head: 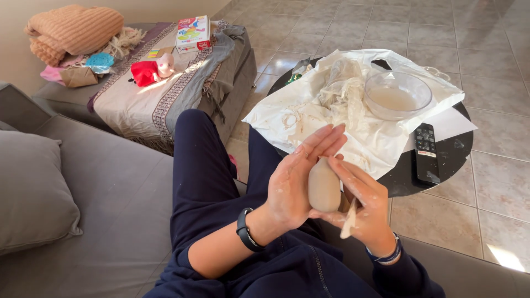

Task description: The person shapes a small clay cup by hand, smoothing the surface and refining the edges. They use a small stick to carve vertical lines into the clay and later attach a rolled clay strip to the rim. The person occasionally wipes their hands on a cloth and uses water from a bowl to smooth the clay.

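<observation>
**Clay lump pressed between two hands above the lap**

The left hand (292, 187) and right hand (361, 207) meet just below the frame's centre, over dark blue trousers (204, 165). Between them stands a smooth, egg-shaped lump of beige clay (323, 186), upright, its narrow end up. The left hand's grip lies flat, palm against the lump's side, fingers straight and pointing to 1 o'clock. The right hand's grip cups the lump from the other side and below, clamped on it together with a pale flat wooden stick (349, 222) that juts down toward 6 o'clock. Both hands are smeared with pale clay. A black band (247, 230) circles the left wrist.

At 1 o'clock from the hands stands a round black worktop (458, 152), covered by a crumpled white clay-stained sheet (331, 110). On the sheet, at 2 o'clock, sits a clear glass bowl of cloudy water (397, 95). A black remote control (426, 153) lies at 3 o'clock on the worktop's edge. A grey sofa cushion (33, 193) rests at 9 o'clock.
</observation>
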